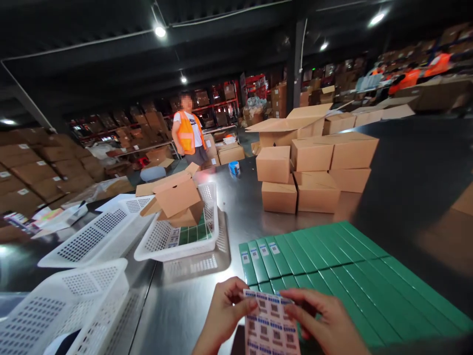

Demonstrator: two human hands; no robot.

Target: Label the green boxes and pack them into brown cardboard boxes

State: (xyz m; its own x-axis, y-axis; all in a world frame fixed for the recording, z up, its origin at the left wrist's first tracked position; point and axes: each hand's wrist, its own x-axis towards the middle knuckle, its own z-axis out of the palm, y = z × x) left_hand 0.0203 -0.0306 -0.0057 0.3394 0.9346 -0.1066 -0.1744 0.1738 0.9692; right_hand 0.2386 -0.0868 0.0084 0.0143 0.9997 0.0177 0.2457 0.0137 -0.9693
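Observation:
A sheet of QR-code stickers [272, 323] hangs between my hands at the lower middle of the view. My left hand [232, 310] pinches its upper left corner between thumb and fingers. With thumb and forefinger closed, my right hand [321, 315] grips the upper right edge; whether a single sticker is lifted there I cannot tell. Just beyond the sheet lie long, flat green boxes [332, 271], side by side in two rows on the metal table [192, 305]. Several at the far left end carry a QR sticker [274, 248] each.
Brown cartons [318, 192] are stacked behind the green boxes. On the left stand white perforated baskets [218, 212], one holding green boxes with an opened carton [179, 197] on top. A blue tape roll [234, 167] sits farther back. A person in an orange vest [186, 135] stands beyond the table.

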